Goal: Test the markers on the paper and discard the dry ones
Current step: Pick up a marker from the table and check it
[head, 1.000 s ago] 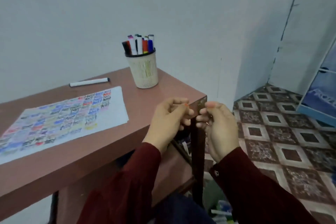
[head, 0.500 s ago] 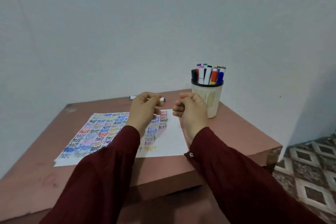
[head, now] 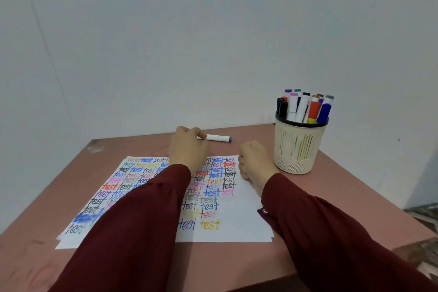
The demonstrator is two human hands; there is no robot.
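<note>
Pinkish-brown table (head: 315, 206) against a plain white wall.
Paper (head: 239, 223): flat at centre, covered with the word "test" in many colours.
White marker (head: 218, 138): lies capped behind the paper, blue tip pointing right.
Left hand (head: 187, 149): fingers curled over the marker's left end.
Right hand (head: 256, 161): closed fist above the paper's right edge, nothing visible in it.
Mesh cup (head: 297, 149): far right, upright, filled with assorted markers (head: 302, 108).

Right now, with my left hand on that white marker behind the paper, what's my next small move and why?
Probably lift the white marker toward you and bring it over the paper. Your left hand curls over its end, it looks capped, and your right hand, a fist by the sheet's edge, could pull the cap.
</note>
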